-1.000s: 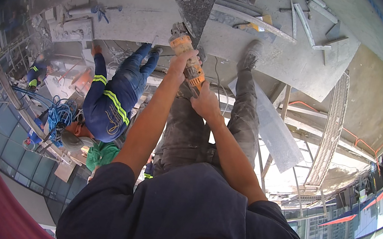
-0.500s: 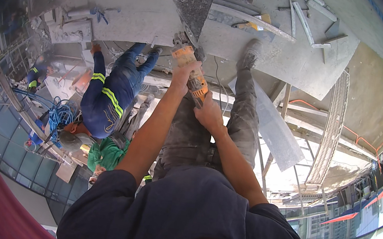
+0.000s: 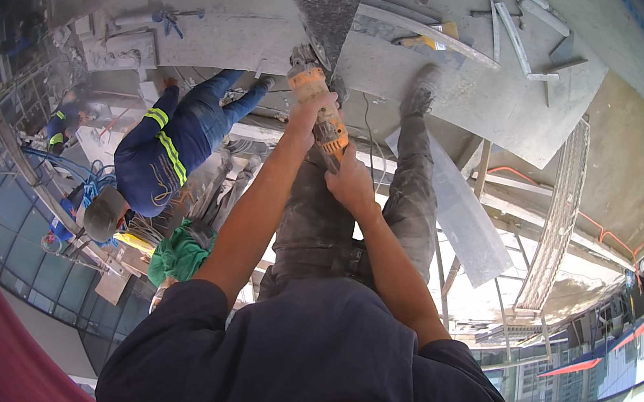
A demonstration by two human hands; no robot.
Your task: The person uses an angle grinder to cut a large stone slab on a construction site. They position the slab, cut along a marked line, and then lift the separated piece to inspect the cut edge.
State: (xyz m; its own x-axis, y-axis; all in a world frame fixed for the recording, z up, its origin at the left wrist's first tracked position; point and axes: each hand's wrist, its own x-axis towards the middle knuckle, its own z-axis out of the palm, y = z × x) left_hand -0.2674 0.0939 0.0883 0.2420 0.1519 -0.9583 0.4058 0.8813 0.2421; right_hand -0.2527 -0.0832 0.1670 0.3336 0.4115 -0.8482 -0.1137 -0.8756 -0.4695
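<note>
An orange angle grinder (image 3: 308, 84), dusty and worn, is held out in front of me with both hands. My left hand (image 3: 310, 120) is wrapped round the front of its body. Behind it, my right hand (image 3: 351, 182) grips the rear end of the tool. The grinder's disc (image 3: 320, 51) is at the near, narrow tip of a dark grey stone slab (image 3: 328, 13); whether it touches the slab I cannot tell. Beneath the slab lies a pale, dusty board (image 3: 222, 31).
A yellow-handled brush (image 3: 432, 35) and several pale strips (image 3: 513, 43) lie at the far right. On the left a person in a navy top with reflective bands (image 3: 159, 158) bends over, near another in green (image 3: 181, 251). A cable (image 3: 371, 130) runs by my legs, beside a translucent panel (image 3: 467, 221).
The grinder and both my hands have shifted slightly left. The person in navy has moved left and turned, with the cap now lower left. The slab looks almost unmoved.
</note>
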